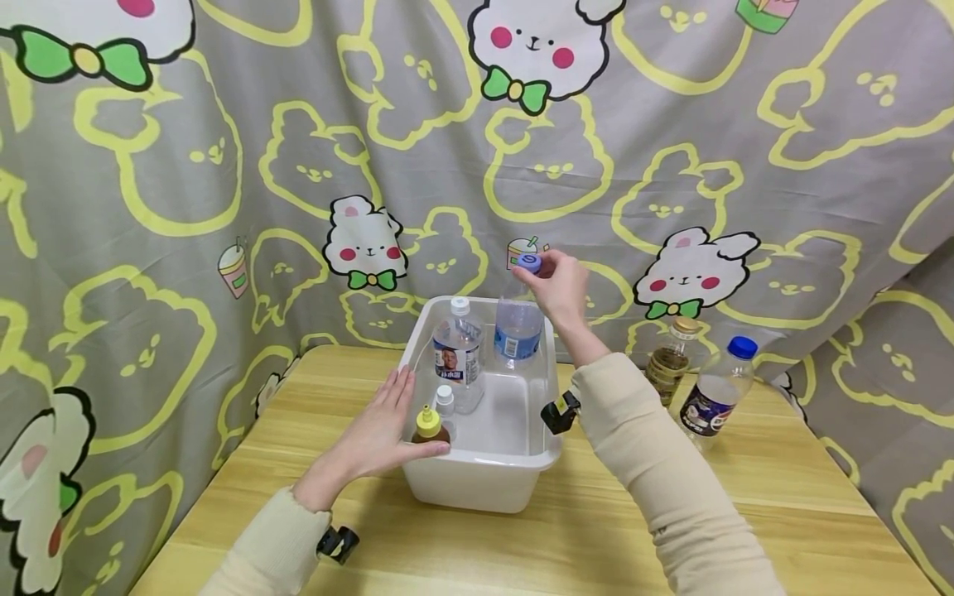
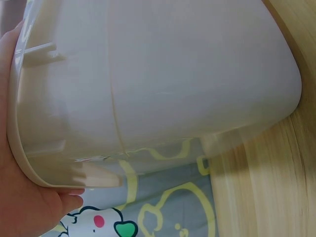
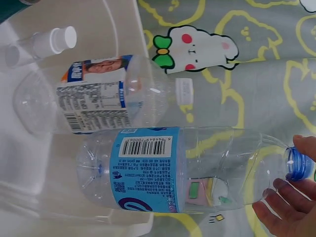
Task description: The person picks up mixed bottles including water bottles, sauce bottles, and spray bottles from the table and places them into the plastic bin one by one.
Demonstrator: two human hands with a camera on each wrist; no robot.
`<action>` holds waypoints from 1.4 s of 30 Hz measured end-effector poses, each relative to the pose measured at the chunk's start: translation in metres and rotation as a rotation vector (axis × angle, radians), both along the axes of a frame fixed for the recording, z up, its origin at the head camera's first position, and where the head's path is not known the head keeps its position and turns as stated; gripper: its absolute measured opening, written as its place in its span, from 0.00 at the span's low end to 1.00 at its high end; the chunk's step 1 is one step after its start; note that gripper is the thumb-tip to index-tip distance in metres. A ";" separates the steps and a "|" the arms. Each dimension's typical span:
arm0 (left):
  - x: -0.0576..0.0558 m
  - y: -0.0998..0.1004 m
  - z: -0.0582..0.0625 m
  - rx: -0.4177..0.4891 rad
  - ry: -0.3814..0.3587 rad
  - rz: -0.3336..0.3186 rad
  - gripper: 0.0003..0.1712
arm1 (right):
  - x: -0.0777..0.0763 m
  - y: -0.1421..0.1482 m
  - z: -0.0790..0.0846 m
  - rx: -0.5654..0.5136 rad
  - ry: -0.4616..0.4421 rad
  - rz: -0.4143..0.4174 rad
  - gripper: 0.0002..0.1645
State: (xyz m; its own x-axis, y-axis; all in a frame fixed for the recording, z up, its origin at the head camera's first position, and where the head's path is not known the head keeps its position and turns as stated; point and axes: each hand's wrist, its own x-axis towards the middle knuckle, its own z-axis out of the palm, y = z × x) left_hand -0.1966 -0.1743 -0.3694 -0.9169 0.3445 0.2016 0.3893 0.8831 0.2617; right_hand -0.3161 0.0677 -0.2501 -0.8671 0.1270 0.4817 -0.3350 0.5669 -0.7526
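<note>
A white plastic basin (image 1: 477,484) stands on the wooden table. My right hand (image 1: 555,285) pinches the blue cap of a clear plastic bottle (image 1: 517,331) with a blue label, held upright at the basin's far right. In the right wrist view, fingers and thumb are around that bottle's neck (image 3: 297,163). Whether its base touches the basin floor I cannot tell. My left hand (image 1: 373,430) rests on the basin's near left rim, fingers extended and thumb along the front edge. Inside stand a larger labelled bottle (image 1: 458,360), a small white-capped bottle (image 1: 445,401) and a yellow-topped brown bottle (image 1: 428,425).
On the table right of the basin stand a gold-capped bottle of yellowish liquid (image 1: 669,364) and a blue-capped bottle with a dark label (image 1: 711,397), beside my right forearm. A patterned grey curtain (image 1: 447,165) hangs behind the table.
</note>
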 end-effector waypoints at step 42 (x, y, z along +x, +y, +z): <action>0.002 0.001 0.001 -0.003 0.010 -0.005 0.66 | -0.026 -0.019 -0.073 -0.029 -0.163 -0.089 0.20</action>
State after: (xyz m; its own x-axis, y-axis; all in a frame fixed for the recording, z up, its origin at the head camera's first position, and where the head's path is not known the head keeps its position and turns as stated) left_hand -0.1949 -0.1736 -0.3680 -0.9130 0.3498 0.2101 0.3966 0.8817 0.2554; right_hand -0.3423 0.0486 -0.3232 -0.9182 0.2186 0.3304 -0.1563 0.5664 -0.8092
